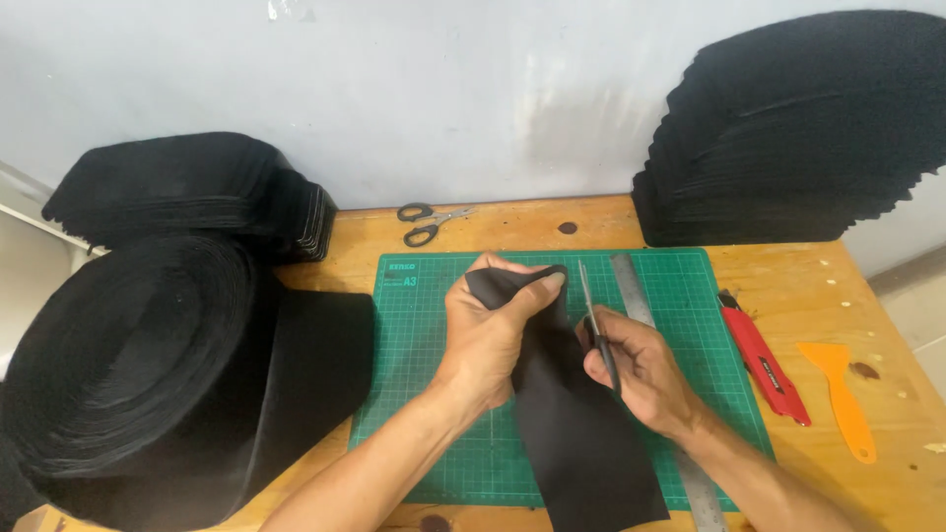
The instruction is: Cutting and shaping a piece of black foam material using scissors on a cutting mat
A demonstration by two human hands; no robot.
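Two hands work over green cutting mat (434, 394). Left hand (488, 330) pinches folded upper end of black fabric strip (581, 433); strip's long axis runs from mat's centre toward near edge, slightly rightward. Right hand (636, 365) grips scissors (594, 325), blades pointing away, apparently just beside strip's right edge. Steel ruler (631, 286) lies right of strip, partly under right hand. Beyond mat: second scissors (426, 224). Right of mat: red utility knife (764, 360), orange scraper (838, 394). Left of mat: big black roll (128, 365).
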